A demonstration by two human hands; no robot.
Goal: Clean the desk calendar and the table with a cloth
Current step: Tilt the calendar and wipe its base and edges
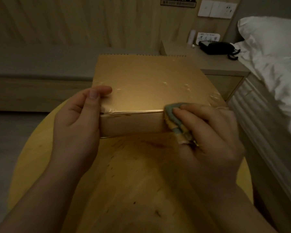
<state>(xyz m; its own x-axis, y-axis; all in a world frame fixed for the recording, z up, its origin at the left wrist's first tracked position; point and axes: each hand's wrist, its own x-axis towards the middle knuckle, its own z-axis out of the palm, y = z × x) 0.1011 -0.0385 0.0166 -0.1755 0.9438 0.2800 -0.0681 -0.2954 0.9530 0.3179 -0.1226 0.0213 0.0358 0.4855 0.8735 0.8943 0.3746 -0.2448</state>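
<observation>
Desk calendar (146,84) | left hand (77,121) grips | cloth (175,121) half-hidden under right hand (208,137)

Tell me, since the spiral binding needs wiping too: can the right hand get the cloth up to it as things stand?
Probably yes. The right hand presses the cloth on the desk calendar at its near right corner, and the gold face up to the spiral binding is bare. The left hand grips the near left corner, off that path.

A desk calendar (146,84) stands on the surface (133,174), its spiral edge farthest from the viewer. The left hand (79,118) grips its near left corner; the right hand (207,132) presses a cloth (173,118) against its near right corner. Behind and to the right sits a nightstand (213,64) carrying a telephone (217,47), with a bed (275,73) further right.
</observation>
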